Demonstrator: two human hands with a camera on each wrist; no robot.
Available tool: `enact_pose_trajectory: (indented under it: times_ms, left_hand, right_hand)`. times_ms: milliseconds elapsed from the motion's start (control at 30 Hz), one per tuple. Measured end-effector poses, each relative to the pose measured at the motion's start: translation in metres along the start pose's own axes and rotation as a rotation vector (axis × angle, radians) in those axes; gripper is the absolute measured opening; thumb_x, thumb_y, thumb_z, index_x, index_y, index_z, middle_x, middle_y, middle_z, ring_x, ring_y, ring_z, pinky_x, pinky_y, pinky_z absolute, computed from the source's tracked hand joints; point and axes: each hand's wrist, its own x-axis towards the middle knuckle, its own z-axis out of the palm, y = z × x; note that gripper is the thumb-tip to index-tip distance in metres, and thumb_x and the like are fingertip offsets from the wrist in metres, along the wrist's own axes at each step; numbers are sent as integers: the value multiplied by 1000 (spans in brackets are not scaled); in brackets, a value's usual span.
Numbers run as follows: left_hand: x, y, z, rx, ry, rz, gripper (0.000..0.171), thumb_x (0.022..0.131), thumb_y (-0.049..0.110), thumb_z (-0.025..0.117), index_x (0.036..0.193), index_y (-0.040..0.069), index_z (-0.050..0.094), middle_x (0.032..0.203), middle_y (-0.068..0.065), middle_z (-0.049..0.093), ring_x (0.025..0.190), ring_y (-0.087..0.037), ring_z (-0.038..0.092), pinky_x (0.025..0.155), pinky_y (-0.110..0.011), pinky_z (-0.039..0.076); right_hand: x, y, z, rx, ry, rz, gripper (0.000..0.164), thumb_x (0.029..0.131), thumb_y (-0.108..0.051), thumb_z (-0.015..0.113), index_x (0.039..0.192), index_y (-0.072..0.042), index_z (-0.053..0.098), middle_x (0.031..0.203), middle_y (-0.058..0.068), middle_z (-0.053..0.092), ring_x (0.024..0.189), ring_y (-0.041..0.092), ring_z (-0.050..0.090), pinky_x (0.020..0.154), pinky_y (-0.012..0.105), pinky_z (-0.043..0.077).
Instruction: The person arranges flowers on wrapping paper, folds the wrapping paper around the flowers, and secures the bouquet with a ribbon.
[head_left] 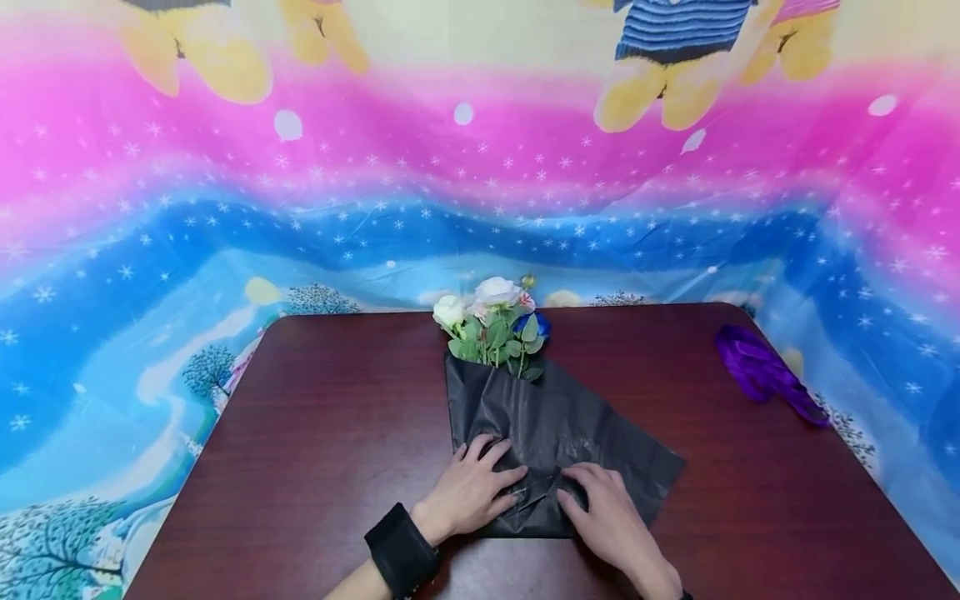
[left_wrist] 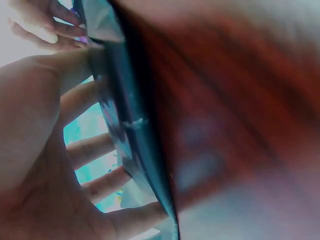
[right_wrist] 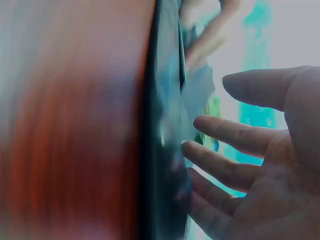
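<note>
A bunch of artificial-looking flowers, with white roses (head_left: 497,292), a blue bloom (head_left: 532,324) and green leaves (head_left: 497,333), lies in black wrapping paper (head_left: 536,417). The paper is folded across the stems, which it hides. On the left part of the paper my left hand (head_left: 472,492) rests with its fingers spread; the left wrist view shows those fingertips (left_wrist: 107,142) touching the sheet. My right hand (head_left: 609,512) lies at the paper's lower right, fingers slightly bent. In the right wrist view its thumb (right_wrist: 255,89) is apart from the fingers, and nothing is pinched.
A purple ribbon (head_left: 761,371) lies in a loose heap at the right edge of the dark reddish-brown table (head_left: 337,417). Behind and beside the table hangs a printed cloth (head_left: 420,183). The paper's loose corner (head_left: 667,467) extends to the right.
</note>
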Motion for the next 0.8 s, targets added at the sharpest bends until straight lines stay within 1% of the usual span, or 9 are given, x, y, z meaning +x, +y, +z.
enact_pose_trajectory:
  times_ms: [67,133,300,467,533,600,700,767,800]
  left_hand:
    - [0,0,0,-6,16,5,37,94,41,58,128,29,62,140,-9,46,123,-29,40,87,-50,45]
    - [1,0,0,-10,28,10,38,93,41,60,128,28,62,139,-9,46,121,-29,41,86,-50,46]
    - [3,1,-2,-22,18,4,40,91,40,63,129,27,62,139,-9,47,120,-30,42,86,-49,46]
    - [5,1,-4,-36,-19,-10,41,92,40,62,130,27,61,140,-8,46,120,-29,40,86,-49,46]
    - [6,1,-4,-42,-26,-14,41,92,40,62,130,27,61,140,-8,45,120,-29,40,86,-49,46]
    - [6,1,-5,-47,-26,-15,41,92,39,63,130,26,61,140,-8,45,120,-29,40,85,-50,46]
    - [6,1,-3,-49,-18,-15,41,91,39,63,130,26,61,140,-9,46,120,-30,40,84,-50,47]
    - [6,1,-1,-43,-7,-11,41,90,39,64,129,26,62,139,-9,46,119,-31,40,83,-51,47]
    - [6,1,0,-42,-4,-12,41,90,39,64,129,26,62,139,-9,46,119,-32,40,82,-52,47]
  right_hand:
    - [-1,11,-9,18,46,18,29,90,-21,66,114,-4,67,118,13,60,113,37,50,94,51,38]
    - [-2,23,-19,32,65,56,32,91,-21,64,117,-2,65,120,18,59,114,41,49,94,54,37]
    - [-5,52,-44,53,70,182,38,96,-23,56,123,3,59,126,28,52,119,47,43,97,57,32]
    - [-6,73,-61,94,28,326,46,97,-25,52,128,9,51,124,33,50,112,44,50,90,55,39]
    - [-7,78,-67,113,-6,392,52,98,-30,49,131,11,46,124,33,51,111,45,50,88,55,40]
    - [-7,81,-69,144,-29,443,58,98,-34,47,133,12,42,120,29,56,107,41,55,86,52,43]
    - [-9,84,-69,288,-52,497,62,99,-33,47,135,15,34,113,26,59,90,30,65,78,44,50]
    - [-10,85,-67,414,-58,519,62,99,-28,47,136,18,27,110,27,59,78,22,67,69,38,54]
    - [-12,84,-66,479,-62,528,62,100,-26,47,137,19,24,112,29,57,76,20,66,67,36,55]
